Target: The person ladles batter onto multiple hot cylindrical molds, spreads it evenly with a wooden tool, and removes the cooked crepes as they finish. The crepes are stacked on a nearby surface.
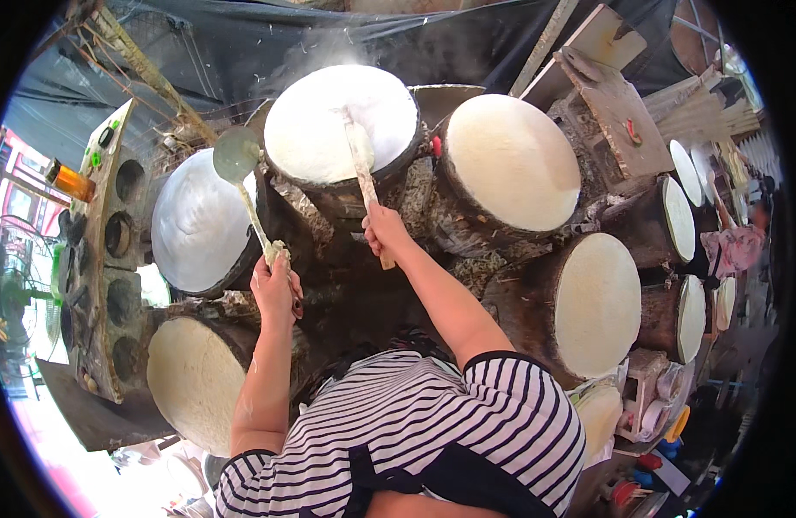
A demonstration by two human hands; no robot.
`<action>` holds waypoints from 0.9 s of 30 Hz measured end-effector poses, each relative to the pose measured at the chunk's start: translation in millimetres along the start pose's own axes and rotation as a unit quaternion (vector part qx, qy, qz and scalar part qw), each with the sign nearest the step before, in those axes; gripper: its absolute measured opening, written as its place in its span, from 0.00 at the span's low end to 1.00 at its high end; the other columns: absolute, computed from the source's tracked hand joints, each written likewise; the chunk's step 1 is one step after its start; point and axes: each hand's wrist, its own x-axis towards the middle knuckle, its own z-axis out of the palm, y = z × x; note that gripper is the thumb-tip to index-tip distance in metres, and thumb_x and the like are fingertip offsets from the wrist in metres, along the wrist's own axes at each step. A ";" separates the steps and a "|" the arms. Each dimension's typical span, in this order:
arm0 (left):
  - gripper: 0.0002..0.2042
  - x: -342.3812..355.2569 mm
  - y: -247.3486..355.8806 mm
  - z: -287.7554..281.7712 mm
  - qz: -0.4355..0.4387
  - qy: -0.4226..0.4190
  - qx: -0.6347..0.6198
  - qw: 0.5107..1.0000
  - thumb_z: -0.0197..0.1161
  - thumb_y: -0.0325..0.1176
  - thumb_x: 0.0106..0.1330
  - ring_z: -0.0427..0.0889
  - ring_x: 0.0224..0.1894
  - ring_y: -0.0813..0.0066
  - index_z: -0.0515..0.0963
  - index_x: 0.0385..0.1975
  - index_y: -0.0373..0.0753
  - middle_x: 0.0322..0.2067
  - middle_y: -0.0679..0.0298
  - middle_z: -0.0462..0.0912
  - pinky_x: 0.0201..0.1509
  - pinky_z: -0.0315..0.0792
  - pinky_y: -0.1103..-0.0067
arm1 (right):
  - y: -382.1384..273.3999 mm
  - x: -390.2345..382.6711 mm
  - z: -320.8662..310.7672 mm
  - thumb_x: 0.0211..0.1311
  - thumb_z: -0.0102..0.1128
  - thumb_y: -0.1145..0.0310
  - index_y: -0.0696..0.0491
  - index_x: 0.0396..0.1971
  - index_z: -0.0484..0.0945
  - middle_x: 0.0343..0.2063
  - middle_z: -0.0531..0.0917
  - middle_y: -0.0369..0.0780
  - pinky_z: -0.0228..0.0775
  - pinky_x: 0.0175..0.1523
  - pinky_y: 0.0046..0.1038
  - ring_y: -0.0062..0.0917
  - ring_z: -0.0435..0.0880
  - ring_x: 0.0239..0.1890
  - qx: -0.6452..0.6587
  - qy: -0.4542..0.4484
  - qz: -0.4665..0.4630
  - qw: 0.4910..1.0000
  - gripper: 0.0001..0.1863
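My left hand [275, 292] is closed round the handle of a long-handled ladle [236, 156]. The ladle's round grey head hangs between a shiny round pan [199, 226] on the left and the steaming pan [303, 116] at the back. Pale paste clings to its handle near my fingers. My right hand [386, 230] grips a flat wooden spatula [361, 162]. Its far end, coated with white batter, lies over the white surface of the steaming pan; whether it touches is hard to tell.
Round pans with pale coatings stand on dark drums: back right [512, 160], right [596, 302] and near left [197, 380]. An upright board with round holes [113, 259] is at the far left. Another person [730, 250] is at the far right. A dark sheet [216, 52] hangs behind.
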 end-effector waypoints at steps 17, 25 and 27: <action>0.06 -3.3 1.1 76.1 0.017 -0.001 -0.007 1.000 0.51 0.34 0.65 0.66 0.11 0.83 0.69 0.29 0.38 0.18 0.70 0.65 0.10 0.61 0.85 | -17.5 -16.9 -46.5 0.64 0.38 0.50 0.57 0.19 0.68 0.08 0.67 0.38 0.58 0.10 0.28 0.24 0.63 0.05 -0.085 -0.063 0.008 0.994 0.25; 0.06 1.3 7.4 83.9 0.009 0.011 0.015 1.000 0.51 0.33 0.65 0.66 0.11 0.83 0.69 0.30 0.38 0.18 0.71 0.65 0.10 0.61 0.85 | -42.5 34.2 -112.7 0.66 0.34 0.52 0.58 0.19 0.68 0.07 0.68 0.39 0.60 0.12 0.31 0.28 0.65 0.05 -0.310 0.005 -0.139 0.941 0.26; 0.06 7.7 5.5 76.0 0.010 0.007 0.019 1.000 0.51 0.33 0.65 0.66 0.11 0.83 0.69 0.30 0.38 0.18 0.71 0.65 0.10 0.61 0.85 | -63.1 22.0 -100.8 0.66 0.34 0.52 0.58 0.19 0.67 0.07 0.67 0.39 0.60 0.12 0.31 0.28 0.65 0.05 -0.251 -0.009 -0.031 0.968 0.26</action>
